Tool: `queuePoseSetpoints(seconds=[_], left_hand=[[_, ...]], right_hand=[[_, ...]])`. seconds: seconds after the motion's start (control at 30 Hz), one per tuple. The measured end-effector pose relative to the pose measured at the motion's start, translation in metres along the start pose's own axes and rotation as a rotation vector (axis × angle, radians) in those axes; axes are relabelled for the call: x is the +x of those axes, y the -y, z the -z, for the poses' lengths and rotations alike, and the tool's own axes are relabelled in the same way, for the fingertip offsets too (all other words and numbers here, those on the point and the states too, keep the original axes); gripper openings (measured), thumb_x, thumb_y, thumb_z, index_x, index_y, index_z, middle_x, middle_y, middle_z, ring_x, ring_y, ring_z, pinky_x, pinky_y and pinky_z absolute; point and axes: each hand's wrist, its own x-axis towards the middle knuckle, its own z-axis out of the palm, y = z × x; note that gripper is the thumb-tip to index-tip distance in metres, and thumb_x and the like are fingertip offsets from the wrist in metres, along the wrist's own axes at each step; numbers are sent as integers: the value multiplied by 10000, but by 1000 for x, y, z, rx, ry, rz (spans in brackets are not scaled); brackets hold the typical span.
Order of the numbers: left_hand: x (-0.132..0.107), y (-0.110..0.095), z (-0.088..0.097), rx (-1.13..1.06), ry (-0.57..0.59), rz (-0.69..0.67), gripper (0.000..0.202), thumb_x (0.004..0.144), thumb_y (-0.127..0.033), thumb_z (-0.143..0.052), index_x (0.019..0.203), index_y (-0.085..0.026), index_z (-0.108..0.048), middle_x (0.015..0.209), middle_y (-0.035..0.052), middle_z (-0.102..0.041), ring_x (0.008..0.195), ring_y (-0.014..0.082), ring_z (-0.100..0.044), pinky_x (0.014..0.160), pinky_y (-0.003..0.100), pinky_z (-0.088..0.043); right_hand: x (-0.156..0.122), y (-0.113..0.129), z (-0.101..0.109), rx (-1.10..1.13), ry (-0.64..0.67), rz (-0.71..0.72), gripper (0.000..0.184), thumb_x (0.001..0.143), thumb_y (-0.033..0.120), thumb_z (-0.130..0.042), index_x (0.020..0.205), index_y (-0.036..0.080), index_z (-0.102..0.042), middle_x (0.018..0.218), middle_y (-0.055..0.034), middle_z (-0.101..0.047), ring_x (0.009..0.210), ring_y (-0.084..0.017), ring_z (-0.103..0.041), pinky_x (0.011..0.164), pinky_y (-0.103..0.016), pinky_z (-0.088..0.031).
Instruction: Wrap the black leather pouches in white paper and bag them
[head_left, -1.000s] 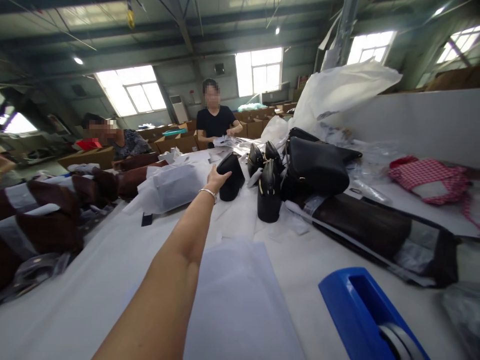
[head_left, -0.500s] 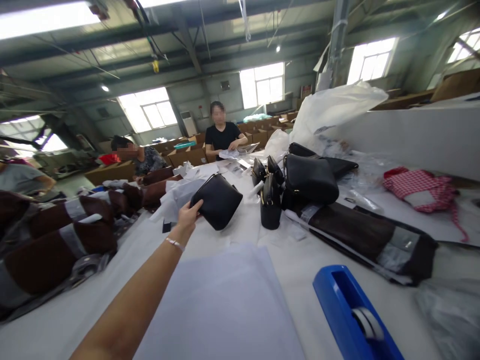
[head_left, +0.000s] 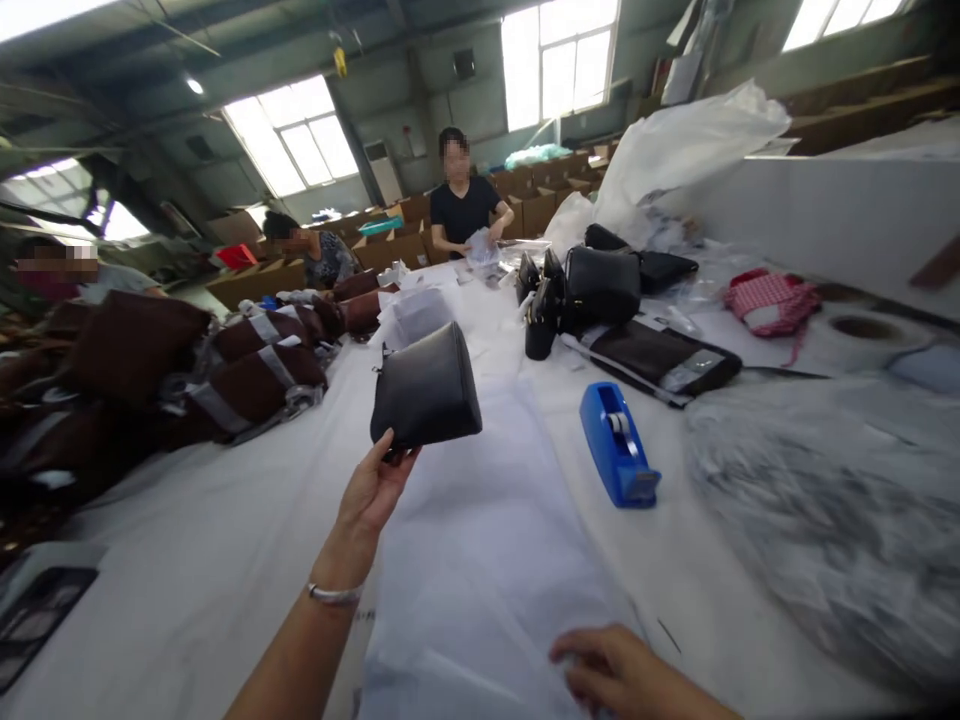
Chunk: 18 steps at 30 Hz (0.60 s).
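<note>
My left hand [head_left: 379,485] is closed on the lower edge of a small black leather handbag [head_left: 427,390]. The handbag is tilted, its zip side facing left, above white sheets of paper [head_left: 480,560] on the table. At the bottom right, my right hand [head_left: 615,665] hovers low over the edge of the sheets, fingers loosely curled and apart, slightly blurred. Beyond it lies a blue tape dispenser [head_left: 616,450] on the white tabletop. Several more black bags [head_left: 600,285] stand farther back, right of the held one.
Brown bags with clear wrapping [head_left: 251,385] are piled along the left. A dark wrapped bag [head_left: 660,355], a red checked cloth [head_left: 772,300] and crumpled plastic [head_left: 817,510] lie on the right. A co-worker in black [head_left: 466,210] handles plastic across the table; others sit left.
My left hand has brought the black handbag nearer and turned it, now gripping it from below. My right hand has come into view at the bottom. The head view has shifted downward.
</note>
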Motion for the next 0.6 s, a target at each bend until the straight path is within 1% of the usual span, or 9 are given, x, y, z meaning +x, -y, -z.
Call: queuePoseSetpoints(seconds=[0.07, 0.13, 0.17, 0.27, 0.37, 0.43, 0.53, 0.6], left_hand=[[-30, 20, 17, -35, -17, 74, 171, 893, -41, -520, 988, -131, -632, 928, 61, -738, 903, 171, -706, 889, 400, -600], [-52, 39, 33, -59, -52, 126, 157, 892, -26, -515, 958, -113, -628, 893, 69, -739, 870, 173, -711, 888, 415, -598], [-60, 47, 41, -69, -64, 142, 154, 894, -21, -508, 946, -105, -627, 881, 74, -739, 863, 175, -713, 887, 421, -597], [-79, 62, 59, -97, -63, 157, 165, 911, -25, -481, 944, -95, -627, 871, 84, -740, 878, 188, -714, 886, 434, -594], [-94, 62, 70, -138, -23, 152, 174, 928, -45, -465, 959, -91, -630, 888, 94, -740, 907, 194, -711, 885, 430, -593], [-103, 56, 73, -155, -7, 149, 174, 932, -52, -463, 959, -87, -631, 899, 102, -739, 910, 193, -709, 880, 426, -596], [-115, 44, 75, -164, 20, 134, 176, 932, -50, -462, 966, -85, -632, 908, 102, -739, 898, 189, -710, 872, 428, -600], [-125, 42, 78, -174, 39, 117, 180, 934, -52, -462, 977, -89, -632, 906, 97, -739, 902, 194, -710, 864, 429, -604]], right_hand=[[-8, 3, -3, -131, -1, 156, 264, 908, 342, -523, 990, 184, -718, 755, -32, -682, 737, -192, -645, 712, -266, -500], [-18, 3, -5, -312, -14, 343, 262, 939, 307, -486, 948, 198, -725, 851, -41, -701, 807, -187, -649, 762, -254, -490], [-23, 1, -7, -397, -28, 422, 268, 955, 294, -468, 974, 208, -721, 937, -49, -705, 862, -187, -652, 796, -254, -489], [-36, -11, -14, -643, -82, 612, 306, 976, 227, -420, 1160, 230, -666, 1193, -72, -657, 1019, -202, -638, 882, -291, -496], [-44, -21, -21, -906, -79, 773, 376, 946, 142, -439, 1273, 236, -598, 1317, -91, -591, 1119, -251, -595, 950, -399, -486], [-45, -22, -25, -1000, -41, 843, 428, 946, 112, -448, 1340, 254, -540, 1395, -88, -526, 1237, -266, -515, 1042, -468, -419], [-45, -21, -29, -1051, 27, 829, 546, 943, 63, -426, 1443, 282, -409, 1482, -71, -420, 1359, -248, -381, 1137, -508, -297], [-45, -23, -34, -1057, 59, 780, 662, 884, 13, -430, 1476, 298, -347, 1514, -59, -366, 1392, -251, -325, 1156, -536, -247]])
